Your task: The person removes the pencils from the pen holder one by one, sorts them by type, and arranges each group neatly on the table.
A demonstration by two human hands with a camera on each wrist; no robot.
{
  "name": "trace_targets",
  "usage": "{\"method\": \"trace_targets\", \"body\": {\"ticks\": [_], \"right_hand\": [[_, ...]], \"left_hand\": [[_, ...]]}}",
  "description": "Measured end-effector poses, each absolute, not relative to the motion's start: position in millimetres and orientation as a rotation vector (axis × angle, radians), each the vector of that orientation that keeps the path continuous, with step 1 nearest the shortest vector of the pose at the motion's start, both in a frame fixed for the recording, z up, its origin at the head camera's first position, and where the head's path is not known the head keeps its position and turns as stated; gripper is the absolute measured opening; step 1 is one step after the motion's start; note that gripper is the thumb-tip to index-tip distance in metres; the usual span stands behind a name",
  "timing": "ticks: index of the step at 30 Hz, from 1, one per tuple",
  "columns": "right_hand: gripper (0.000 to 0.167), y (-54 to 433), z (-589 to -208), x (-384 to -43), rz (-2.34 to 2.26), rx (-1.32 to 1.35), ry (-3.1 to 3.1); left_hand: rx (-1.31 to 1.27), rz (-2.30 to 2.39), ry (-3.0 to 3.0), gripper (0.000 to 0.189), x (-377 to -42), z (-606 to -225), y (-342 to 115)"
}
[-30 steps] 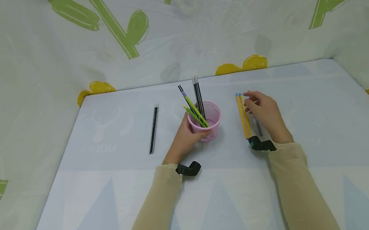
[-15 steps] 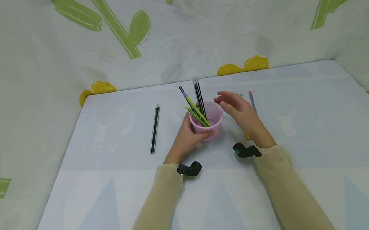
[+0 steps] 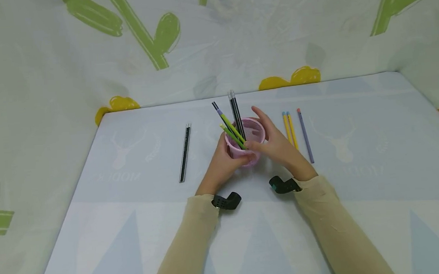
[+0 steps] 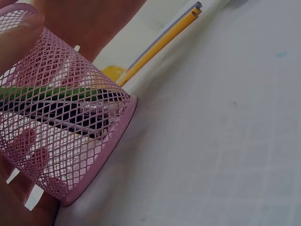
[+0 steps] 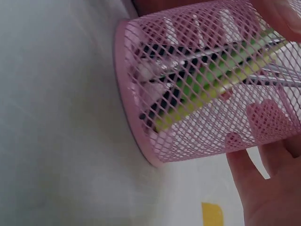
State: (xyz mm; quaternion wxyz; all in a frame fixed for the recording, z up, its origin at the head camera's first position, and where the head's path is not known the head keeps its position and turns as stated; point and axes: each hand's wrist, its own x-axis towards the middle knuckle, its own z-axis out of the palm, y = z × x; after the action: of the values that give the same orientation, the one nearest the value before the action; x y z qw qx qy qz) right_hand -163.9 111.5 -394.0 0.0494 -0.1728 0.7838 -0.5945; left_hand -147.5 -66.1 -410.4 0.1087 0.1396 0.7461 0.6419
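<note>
A pink mesh pencil cup (image 3: 237, 153) stands on the table between both hands. My left hand (image 3: 218, 166) grips its left side, thumb across the front. My right hand (image 3: 280, 146) holds the right side, with its thumb at the front rim and its forefinger raised behind. Inside the cup lean black pencils (image 3: 236, 110) with clear ends and green pencils (image 3: 228, 122). Through the mesh wall (image 5: 136, 113) in the right wrist view, the lower ends of the pencils show near the base. Fingers press the far side of the mesh in both wrist views.
Left of the cup lie black pencils (image 3: 184, 153), close together. To the right are two yellow pencils (image 3: 291, 129) and a purple pencil (image 3: 305, 135) with a pinkish end. Behind the table (image 3: 134, 229) hangs a leaf-patterned sheet (image 3: 235, 37).
My right hand has moved left from the yellow and purple pencils to the cup and taken hold of its right side. The left hand has kept its grip.
</note>
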Motion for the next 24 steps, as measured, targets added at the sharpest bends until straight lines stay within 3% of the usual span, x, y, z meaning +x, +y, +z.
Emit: {"method": "trace_targets", "body": {"ticks": [8, 18, 24], "right_hand": [[0.100, 107, -395, -164, -1.815, -0.456, 2.273], [0.102, 105, -379, -153, -1.860, -0.393, 2.165], [0.092, 105, -379, -153, -1.866, -0.411, 2.129]], "left_hand": [[0.495, 1.930, 2.181, 0.081, -148, -411, -68], [0.605, 1.985, 1.995, 0.074, -149, -410, -76], [0.658, 2.030, 1.865, 0.077, -150, -407, -80]]}}
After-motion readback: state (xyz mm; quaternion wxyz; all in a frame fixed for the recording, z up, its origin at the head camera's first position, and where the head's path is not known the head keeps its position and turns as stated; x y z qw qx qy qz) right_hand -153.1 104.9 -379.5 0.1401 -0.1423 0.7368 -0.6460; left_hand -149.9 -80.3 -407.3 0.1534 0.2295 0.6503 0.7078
